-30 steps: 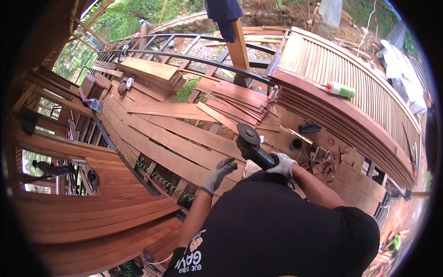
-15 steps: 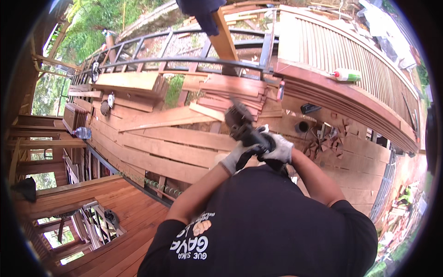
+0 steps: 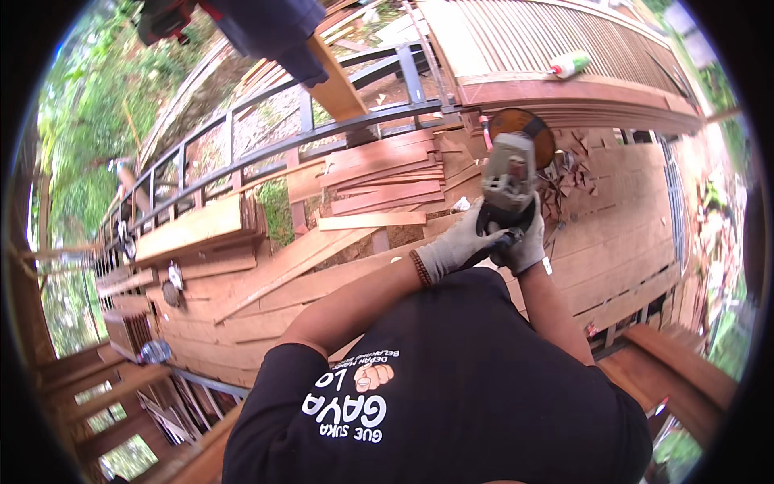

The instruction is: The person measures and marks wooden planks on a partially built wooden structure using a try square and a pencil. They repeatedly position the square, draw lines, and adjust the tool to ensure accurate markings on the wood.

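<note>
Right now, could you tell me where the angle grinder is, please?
In the head view the angle grinder is right of centre, gripped by both gloved hands, left hand and right hand, above the wooden deck, beside the stacked planks.

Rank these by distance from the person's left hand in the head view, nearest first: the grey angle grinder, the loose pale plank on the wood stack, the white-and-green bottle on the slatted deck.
1. Grey angle grinder: in the grip of the gloved left hand, just ahead of it.
2. Loose pale plank: on the wood stack, to the hand's left.
3. White-and-green bottle: far ahead and to the right, on the slatted deck.
</note>
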### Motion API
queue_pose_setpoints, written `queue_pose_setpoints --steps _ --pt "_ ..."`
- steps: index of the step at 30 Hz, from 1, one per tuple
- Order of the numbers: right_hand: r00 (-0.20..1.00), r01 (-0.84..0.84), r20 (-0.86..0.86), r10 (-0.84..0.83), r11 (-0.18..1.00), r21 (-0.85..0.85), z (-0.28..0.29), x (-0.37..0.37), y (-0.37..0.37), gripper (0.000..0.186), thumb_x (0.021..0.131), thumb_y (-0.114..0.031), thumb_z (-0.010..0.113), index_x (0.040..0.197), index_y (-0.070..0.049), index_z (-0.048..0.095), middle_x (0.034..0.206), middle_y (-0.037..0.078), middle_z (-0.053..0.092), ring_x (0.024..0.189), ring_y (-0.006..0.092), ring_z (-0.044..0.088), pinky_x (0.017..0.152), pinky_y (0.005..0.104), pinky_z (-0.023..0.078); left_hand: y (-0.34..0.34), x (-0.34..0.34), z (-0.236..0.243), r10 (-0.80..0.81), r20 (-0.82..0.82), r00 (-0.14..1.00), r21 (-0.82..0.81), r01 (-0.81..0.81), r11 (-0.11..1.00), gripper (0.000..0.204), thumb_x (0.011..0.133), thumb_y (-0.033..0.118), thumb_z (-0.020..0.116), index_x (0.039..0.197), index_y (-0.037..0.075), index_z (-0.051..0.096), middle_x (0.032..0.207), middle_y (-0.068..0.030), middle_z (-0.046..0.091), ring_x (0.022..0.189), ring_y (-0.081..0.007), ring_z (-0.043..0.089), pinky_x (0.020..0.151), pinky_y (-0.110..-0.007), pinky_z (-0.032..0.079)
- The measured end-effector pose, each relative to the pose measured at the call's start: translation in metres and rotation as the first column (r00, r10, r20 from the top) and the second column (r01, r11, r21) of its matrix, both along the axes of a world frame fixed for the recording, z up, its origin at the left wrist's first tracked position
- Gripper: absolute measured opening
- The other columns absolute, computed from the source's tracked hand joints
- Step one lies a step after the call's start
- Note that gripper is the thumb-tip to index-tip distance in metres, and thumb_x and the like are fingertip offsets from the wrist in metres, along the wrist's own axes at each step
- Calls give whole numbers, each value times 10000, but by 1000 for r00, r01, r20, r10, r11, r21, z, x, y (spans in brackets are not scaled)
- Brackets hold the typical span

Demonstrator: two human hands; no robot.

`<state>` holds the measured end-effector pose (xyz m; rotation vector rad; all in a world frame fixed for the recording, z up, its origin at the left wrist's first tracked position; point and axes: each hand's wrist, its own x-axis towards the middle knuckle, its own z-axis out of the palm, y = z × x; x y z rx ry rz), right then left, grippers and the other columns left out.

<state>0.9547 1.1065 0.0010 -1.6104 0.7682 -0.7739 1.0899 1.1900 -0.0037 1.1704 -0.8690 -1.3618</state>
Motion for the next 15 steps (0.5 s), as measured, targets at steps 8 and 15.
queue_pose_setpoints --steps 8,15 --pt "806 -188 567 -168 836 515 10 -23 -39 739 761 -127 763 1417 -18 440 1143 132 641 977 302 679 876 420 578 -53 4 -26 -519 -309 796 95 569 817 619 891 159 782 1413 46 469 1247 -79 660 1106 -152 634 972 -324 519" --pt "759 -82 582 -291 844 529 -3 -43 -85 649 858 -307 786 1378 -51 495 1077 121 675 973 280 693 834 412 592 -103 -10 22 -573 180 800 331 499 801 544 797 329 856 1183 22 626 1025 -81 734 852 -137 699 784 -302 571"
